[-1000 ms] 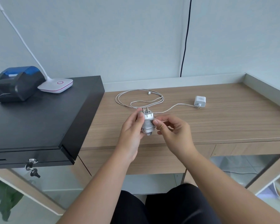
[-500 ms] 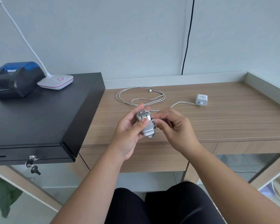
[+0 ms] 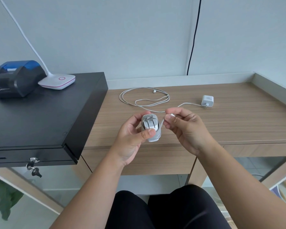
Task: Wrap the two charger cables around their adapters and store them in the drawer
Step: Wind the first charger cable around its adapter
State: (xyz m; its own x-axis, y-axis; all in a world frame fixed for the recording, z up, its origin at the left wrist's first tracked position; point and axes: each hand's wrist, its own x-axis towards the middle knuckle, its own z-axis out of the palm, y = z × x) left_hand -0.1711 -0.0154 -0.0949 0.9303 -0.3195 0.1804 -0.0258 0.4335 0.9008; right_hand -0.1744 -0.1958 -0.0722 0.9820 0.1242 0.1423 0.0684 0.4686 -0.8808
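Note:
My left hand grips a white adapter with its cable wound around the body, prongs facing up. Just to its right, my right hand pinches the free end of that cable, a short stretch running back to the adapter. A second white adapter lies on the wooden desk further back, its cable spread in loose loops to the left. A drawer front sits shut below the desk edge.
A black cash drawer with keys in its lock stands at the left, carrying a black and blue printer and a white lamp base. A black cord hangs down the wall. A raised ledge borders the desk's right side.
My right hand has pulled the cable end out to the right of the adapter. My left hand has turned the adapter so its prongs face me more.

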